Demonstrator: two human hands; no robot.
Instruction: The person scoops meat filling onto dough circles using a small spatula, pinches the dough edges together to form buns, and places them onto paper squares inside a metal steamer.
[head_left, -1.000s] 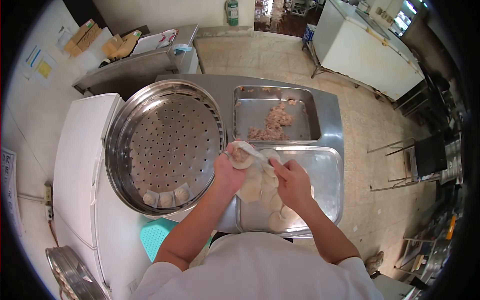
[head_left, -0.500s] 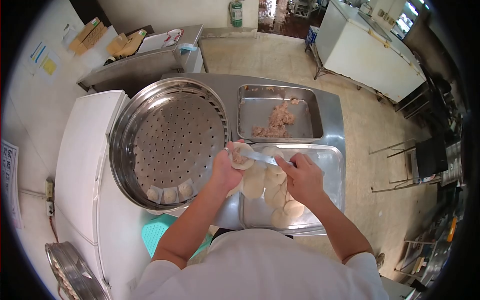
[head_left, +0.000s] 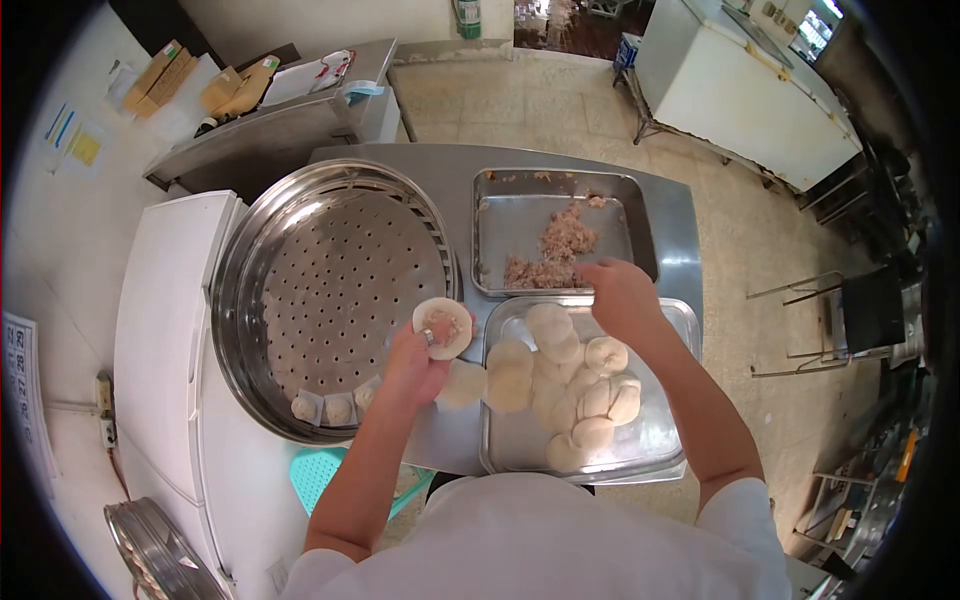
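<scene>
My left hand (head_left: 412,368) holds up a round dough wrapper (head_left: 459,322) with a little meat filling in its middle, near the steamer's right rim. My right hand (head_left: 625,298) is closed at the near edge of the deep metal pan (head_left: 640,225), beside the minced meat (head_left: 568,235). The metal spatula seen in it half a second ago is mostly hidden by the hand now. Several dough wrappers (head_left: 510,368) lie overlapping on the shallow tray (head_left: 655,420) below. Inside the perforated steamer pan (head_left: 350,280), filled dumplings (head_left: 338,408) sit on paper squares at the near edge.
Both trays rest on a metal table (head_left: 410,165). A white cabinet (head_left: 165,320) stands at left, with a turquoise stool (head_left: 315,475) beneath the steamer side. Behind are a side counter (head_left: 330,110) with boxes and a white chest freezer (head_left: 740,90). A dark chair (head_left: 870,312) stands right.
My right hand has moved from the held wrapper up and right to the meat pan. My left hand, still holding the wrapper, has shifted slightly left and down. The camera view has shifted a little.
</scene>
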